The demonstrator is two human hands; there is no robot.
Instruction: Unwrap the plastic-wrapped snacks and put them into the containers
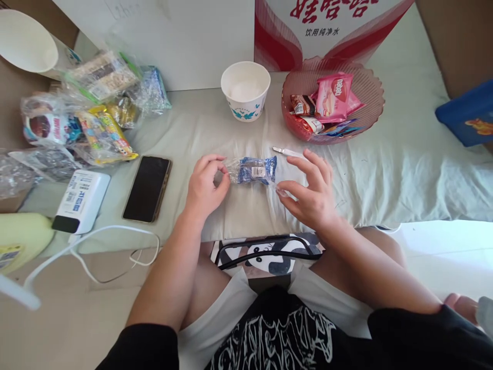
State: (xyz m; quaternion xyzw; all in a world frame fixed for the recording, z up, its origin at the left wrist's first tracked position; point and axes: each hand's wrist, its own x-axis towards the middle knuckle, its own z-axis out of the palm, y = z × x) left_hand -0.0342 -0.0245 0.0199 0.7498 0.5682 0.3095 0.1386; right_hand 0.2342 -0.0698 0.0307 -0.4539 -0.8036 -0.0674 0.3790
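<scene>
A small blue snack packet [257, 171] with a white barcode label lies on the cloth between my hands, inside a see-through plastic bag [232, 168]. My left hand [208, 182] pinches the crumpled left end of the bag between thumb and curled fingers. At the other end, my right hand [310, 190] holds a bit of the plastic between thumb and index finger, its other fingers raised and spread. A thin pale tool with a metal tip [285, 152] lies just beyond the right hand, partly hidden by its fingers.
A white paper bowl [245, 92] and a pink glass bowl [372, 97] of snacks stand behind. Left are a phone [147, 188], a white power bank [81, 201] with a cable, and plastic-wrapped snacks [103, 128]. A large box [173, 41] borders the back.
</scene>
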